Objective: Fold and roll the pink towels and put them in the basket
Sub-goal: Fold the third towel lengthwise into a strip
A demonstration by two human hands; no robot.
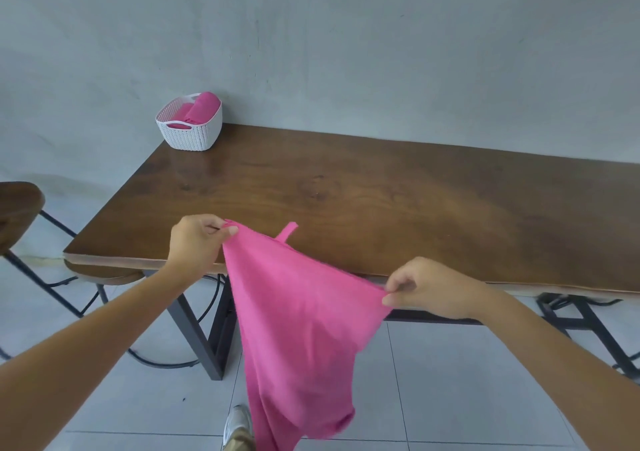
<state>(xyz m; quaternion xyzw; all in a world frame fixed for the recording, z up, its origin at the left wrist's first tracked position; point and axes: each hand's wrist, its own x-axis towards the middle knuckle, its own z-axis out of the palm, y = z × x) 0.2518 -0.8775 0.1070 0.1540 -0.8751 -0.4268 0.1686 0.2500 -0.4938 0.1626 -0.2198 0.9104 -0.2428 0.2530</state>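
Pinched at two points along its top edge, the pink towel [298, 315] hangs in mid-air at lower centre of the frame, in front of the table's near edge. Left hand [197, 242] grips one corner between thumb and curled fingers, left of centre. Right hand [426, 286] nips the other end of the edge between thumb and forefinger, lower and further right. Both hands closed on cloth; neither rests on the table.

Cloth sags between the two holds and drapes in loose folds toward the tiled floor [450, 398], its bottom bunched near a shoe [237, 423] at the bottom edge. Judged soft, light and limp: it keeps no shape of its own and will follow whatever the corners do. Not fragile, not slippery by the look of the nap. A small hanging loop [288, 231] stands up from the top edge just right of the left hand.

Best holds are likely the corners, pulled apart to take out the sag before laying it flat on the table [381, 191], bare across mid-frame.

Further back, upper left, a white woven basket [194, 132] sits at the table's far corner against the grey wall, with rolled pink towels [202, 106] already inside. Stools [20, 204] at left edge.
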